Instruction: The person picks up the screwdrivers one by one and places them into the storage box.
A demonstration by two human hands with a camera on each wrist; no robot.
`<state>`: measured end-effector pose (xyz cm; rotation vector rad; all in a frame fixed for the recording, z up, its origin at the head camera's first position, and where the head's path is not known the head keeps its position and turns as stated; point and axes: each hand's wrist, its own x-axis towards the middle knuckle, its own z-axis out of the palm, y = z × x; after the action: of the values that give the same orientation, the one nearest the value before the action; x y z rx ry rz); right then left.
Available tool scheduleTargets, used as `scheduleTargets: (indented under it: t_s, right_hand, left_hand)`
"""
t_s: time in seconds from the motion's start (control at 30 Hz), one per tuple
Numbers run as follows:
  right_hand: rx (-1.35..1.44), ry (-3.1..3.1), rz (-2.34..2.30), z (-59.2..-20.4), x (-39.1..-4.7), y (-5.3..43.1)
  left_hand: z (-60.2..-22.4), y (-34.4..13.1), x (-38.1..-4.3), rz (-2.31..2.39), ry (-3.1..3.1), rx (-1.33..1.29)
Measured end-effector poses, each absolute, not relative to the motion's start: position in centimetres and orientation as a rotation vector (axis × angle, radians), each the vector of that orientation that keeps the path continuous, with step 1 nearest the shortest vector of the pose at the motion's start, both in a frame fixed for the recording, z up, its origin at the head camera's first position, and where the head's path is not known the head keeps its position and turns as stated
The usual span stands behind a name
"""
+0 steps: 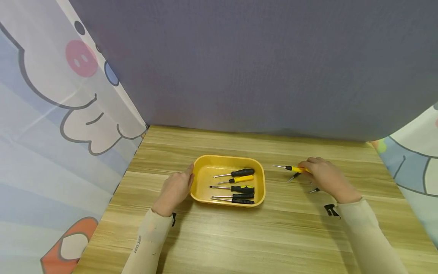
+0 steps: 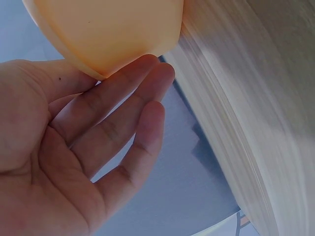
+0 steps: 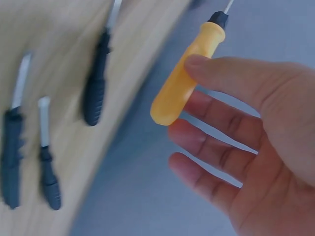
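My right hand (image 1: pixel 323 176) pinches a yellow-handled screwdriver (image 3: pixel 184 78) between thumb and fingers, raised over the table, its thin shaft pointing left in the head view. Below that hand, dark-handled screwdrivers lie on the table: one (image 3: pixel 96 83) near the held one, a long one (image 3: pixel 13 142) and a short one (image 3: pixel 48 172) farther off. At the left end of a yellow plastic tray (image 1: pixel 202 192), my left hand (image 1: pixel 175 190) grips the wall, thumb at the rim and fingers outside. Inside lie several screwdrivers, including a yellow-handled one (image 1: pixel 242 179) and a black-and-yellow one (image 1: pixel 243 188).
The wood-grain table (image 1: pixel 219 239) ends at a grey-blue partition (image 1: pixel 253 68) along the back. Cartoon-printed cloth (image 1: pixel 44 125) hangs on the left, with more on the right. The tray stands left of the loose screwdrivers.
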<state>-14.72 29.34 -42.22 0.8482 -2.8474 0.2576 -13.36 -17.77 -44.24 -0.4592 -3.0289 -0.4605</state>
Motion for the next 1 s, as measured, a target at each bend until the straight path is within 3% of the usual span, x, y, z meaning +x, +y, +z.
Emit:
scheduleTargets:
  t_s: [0.43, 1.0]
  right_hand:
    - [0.997, -2.769, 0.161, -39.6, -13.9, 24.6]
    - [1.228, -2.649, -0.035, -40.2, -14.5, 16.0]
  left_hand:
    - [-44.2, -17.7, -13.3, -0.451, -3.021, -0.459]
    - [-44.3, -17.8, -13.3, -0.464, -3.010, -0.465]
